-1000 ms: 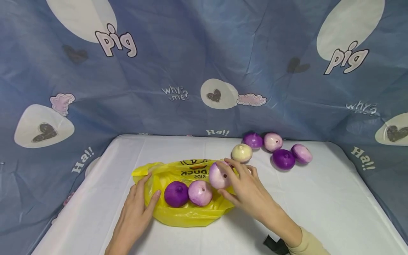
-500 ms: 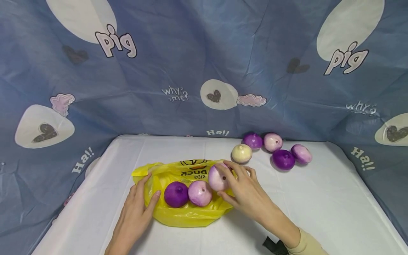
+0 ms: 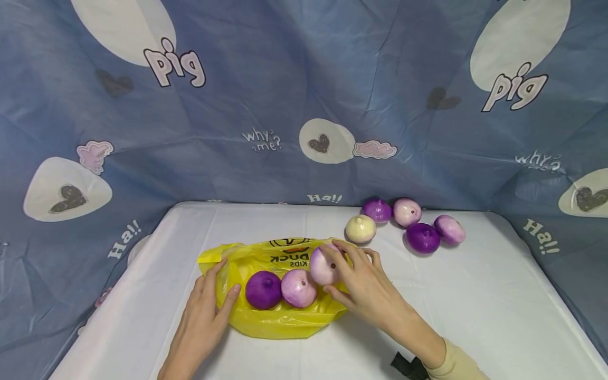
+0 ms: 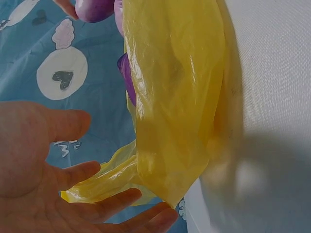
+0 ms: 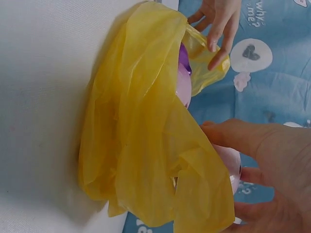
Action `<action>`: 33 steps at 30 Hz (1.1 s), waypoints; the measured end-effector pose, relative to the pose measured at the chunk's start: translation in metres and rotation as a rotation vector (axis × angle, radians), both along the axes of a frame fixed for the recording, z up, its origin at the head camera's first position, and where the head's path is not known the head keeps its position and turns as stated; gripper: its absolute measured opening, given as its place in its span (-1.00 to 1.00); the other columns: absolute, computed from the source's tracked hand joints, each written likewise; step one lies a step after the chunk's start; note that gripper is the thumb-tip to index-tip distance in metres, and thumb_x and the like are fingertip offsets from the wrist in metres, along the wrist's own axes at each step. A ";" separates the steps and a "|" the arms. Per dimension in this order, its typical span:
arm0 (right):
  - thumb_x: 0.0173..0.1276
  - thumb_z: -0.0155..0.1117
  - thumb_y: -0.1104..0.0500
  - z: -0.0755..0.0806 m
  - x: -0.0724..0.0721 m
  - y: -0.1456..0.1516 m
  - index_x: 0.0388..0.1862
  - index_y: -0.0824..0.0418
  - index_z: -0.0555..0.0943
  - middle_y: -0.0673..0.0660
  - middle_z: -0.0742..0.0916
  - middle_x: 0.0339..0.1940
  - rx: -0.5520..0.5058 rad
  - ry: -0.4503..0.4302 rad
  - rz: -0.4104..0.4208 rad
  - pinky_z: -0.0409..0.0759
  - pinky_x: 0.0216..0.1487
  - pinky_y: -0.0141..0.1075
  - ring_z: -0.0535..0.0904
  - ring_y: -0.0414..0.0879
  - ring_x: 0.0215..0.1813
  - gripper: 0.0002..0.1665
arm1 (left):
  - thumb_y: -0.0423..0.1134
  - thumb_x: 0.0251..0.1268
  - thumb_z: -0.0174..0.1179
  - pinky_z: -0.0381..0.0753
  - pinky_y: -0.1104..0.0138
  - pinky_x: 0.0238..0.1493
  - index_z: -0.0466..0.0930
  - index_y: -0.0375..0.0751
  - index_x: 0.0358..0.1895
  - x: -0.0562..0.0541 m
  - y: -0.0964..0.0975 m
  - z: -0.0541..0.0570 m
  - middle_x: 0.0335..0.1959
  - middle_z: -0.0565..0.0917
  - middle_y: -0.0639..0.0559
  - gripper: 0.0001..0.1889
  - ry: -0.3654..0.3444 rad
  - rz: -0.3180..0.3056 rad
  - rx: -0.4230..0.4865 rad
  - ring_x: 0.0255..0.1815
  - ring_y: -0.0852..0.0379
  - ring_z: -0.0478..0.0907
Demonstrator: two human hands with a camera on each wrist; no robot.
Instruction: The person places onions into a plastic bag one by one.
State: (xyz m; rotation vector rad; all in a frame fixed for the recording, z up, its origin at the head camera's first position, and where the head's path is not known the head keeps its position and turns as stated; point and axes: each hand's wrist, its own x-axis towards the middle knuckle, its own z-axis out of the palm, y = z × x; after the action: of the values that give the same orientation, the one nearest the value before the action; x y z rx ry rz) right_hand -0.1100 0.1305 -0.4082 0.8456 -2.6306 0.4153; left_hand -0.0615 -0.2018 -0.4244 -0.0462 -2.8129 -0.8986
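A yellow plastic bag (image 3: pixel 273 323) lies with its mouth spread on the white table. In its mouth sit a dark purple onion (image 3: pixel 263 291) and a pale pink onion (image 3: pixel 298 288), side by side. My right hand (image 3: pixel 372 279) grips another pink-and-white onion (image 3: pixel 324 266) between thumb and fingers at the bag's right side; the bag hides part of that onion (image 5: pixel 229 162) in the right wrist view. At the bag's left edge, my left hand (image 3: pixel 201 314) has its fingers spread and relaxed, fingertips right at the plastic. The left wrist view shows those fingers (image 4: pixel 114 206) holding nothing.
Beyond my right hand, a cream onion (image 3: pixel 360 229), two dark purple onions (image 3: pixel 423 238) and two pinkish onions (image 3: pixel 449 230) are grouped at the back right. A blue printed cloth (image 3: pixel 266 174) hangs behind the table. A black item (image 3: pixel 409 366) lies beside the right sleeve.
My right hand has shifted the gripped onion slightly left and toward me, closer to the pale pink onion. The left hand and the bag stay in place.
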 end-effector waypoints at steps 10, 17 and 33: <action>0.36 0.61 -0.09 -0.001 0.000 -0.001 0.60 -0.01 0.39 0.21 0.60 0.50 -0.004 -0.015 -0.002 0.47 0.38 0.16 0.54 0.03 0.52 -0.08 | -0.01 0.70 0.14 0.54 -0.39 0.30 0.20 -0.15 0.69 -0.001 0.000 -0.001 0.40 0.51 -0.49 -0.33 0.004 -0.003 -0.002 0.40 -0.51 0.53; 0.36 0.60 -0.11 -0.001 0.000 -0.001 0.59 -0.02 0.38 0.21 0.60 0.50 -0.001 -0.017 -0.006 0.48 0.38 0.18 0.54 0.03 0.52 -0.09 | 0.00 0.69 0.15 0.57 -0.37 0.27 0.20 -0.14 0.69 0.000 0.000 -0.001 0.37 0.53 -0.48 -0.33 0.001 0.003 -0.007 0.37 -0.48 0.55; 0.37 0.59 -0.09 -0.001 0.000 0.000 0.59 -0.01 0.39 0.21 0.59 0.50 0.003 -0.018 -0.001 0.48 0.38 0.16 0.54 0.04 0.51 -0.10 | 0.04 0.71 0.11 0.58 -0.36 0.26 0.18 -0.11 0.70 -0.001 0.001 0.001 0.36 0.53 -0.45 -0.32 -0.013 0.007 -0.003 0.35 -0.45 0.57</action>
State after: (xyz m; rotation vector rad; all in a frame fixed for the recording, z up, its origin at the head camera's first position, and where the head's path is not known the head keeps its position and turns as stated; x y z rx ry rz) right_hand -0.1101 0.1307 -0.4092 0.8451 -2.6490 0.4205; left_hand -0.0626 -0.2010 -0.4237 -0.0309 -2.8244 -0.8971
